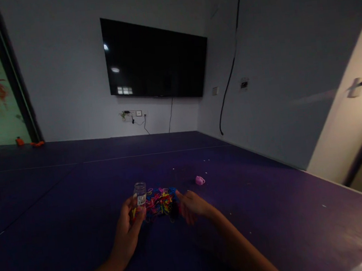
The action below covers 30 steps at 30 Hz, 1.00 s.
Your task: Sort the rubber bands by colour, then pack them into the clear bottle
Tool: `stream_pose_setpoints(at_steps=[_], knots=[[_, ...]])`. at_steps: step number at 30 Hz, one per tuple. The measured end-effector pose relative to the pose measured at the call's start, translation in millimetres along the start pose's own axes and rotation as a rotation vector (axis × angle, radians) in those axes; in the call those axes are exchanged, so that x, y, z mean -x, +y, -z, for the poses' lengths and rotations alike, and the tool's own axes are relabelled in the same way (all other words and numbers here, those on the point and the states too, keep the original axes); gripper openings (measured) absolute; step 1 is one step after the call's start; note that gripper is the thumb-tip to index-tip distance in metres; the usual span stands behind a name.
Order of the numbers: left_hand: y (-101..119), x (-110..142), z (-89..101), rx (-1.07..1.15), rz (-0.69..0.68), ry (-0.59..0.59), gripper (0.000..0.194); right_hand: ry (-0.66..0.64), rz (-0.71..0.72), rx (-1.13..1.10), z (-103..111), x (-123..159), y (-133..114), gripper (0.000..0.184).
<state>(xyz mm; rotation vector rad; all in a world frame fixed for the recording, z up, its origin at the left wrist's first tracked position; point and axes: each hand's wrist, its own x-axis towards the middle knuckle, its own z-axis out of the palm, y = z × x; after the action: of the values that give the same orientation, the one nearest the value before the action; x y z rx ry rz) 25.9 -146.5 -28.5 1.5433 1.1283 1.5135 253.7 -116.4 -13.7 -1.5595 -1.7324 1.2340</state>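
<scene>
My left hand (129,222) is closed around a small clear jar (141,193) with a white printed label. The jar stands upright in the fingers, its open mouth facing up; some coloured bits show low down by the palm. Between my hands lies a pile of small rubber bands (160,201) in pink, yellow, red, blue and green. At the pile's right edge is my right hand (190,207), its fingers curled and their tips close to blue bands. Anything pinched there is too small and dark to make out. A dark round patch sits beside those fingers.
A small pink cap-like piece with a loop (200,180) lies beyond my right hand on the purple floor mat (77,194). White specks are scattered about. A black television (156,58) hangs on the wall, and a cable (227,83) dangles at the right. Orange pieces lie by the door.
</scene>
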Motion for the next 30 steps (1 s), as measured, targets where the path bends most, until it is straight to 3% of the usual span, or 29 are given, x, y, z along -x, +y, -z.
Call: stream_pose_setpoints(at_steps=[2,4,9,13,16,21,25,30], knots=[[0.8,0.4,0.1,-0.001,0.010,0.005,0.051,-0.123,-0.021,0.060,5.3,-2.0,8.0,0.078],[1.8,0.8,0.1,0.003,0.029,-0.001,0.051,-0.107,0.069,0.025,4.8,-6.5,13.2,0.079],[4.6,0.6,-0.4,-0.002,0.052,0.002,0.056,0.152,0.438,-0.137,-14.8,-20.6,15.4,0.070],[2.6,-0.1,0.2,0.005,0.037,0.007,0.055,0.308,0.581,-0.124,-26.9,-19.6,11.8,0.058],[-1.0,-0.4,0.9,-0.003,0.024,0.009,0.053,0.364,0.625,0.016,-30.4,-8.3,3.7,0.055],[-0.7,0.1,-0.1,-0.001,0.008,0.010,0.052,0.113,0.805,0.604,-47.5,15.1,-17.2,0.038],[4.0,0.8,-1.3,0.008,0.016,0.021,0.051,0.050,0.810,0.886,-64.8,21.2,-24.2,0.041],[5.9,0.8,-1.2,0.018,0.023,0.012,0.052,0.218,0.617,0.918,-63.3,11.7,-15.9,0.048]])
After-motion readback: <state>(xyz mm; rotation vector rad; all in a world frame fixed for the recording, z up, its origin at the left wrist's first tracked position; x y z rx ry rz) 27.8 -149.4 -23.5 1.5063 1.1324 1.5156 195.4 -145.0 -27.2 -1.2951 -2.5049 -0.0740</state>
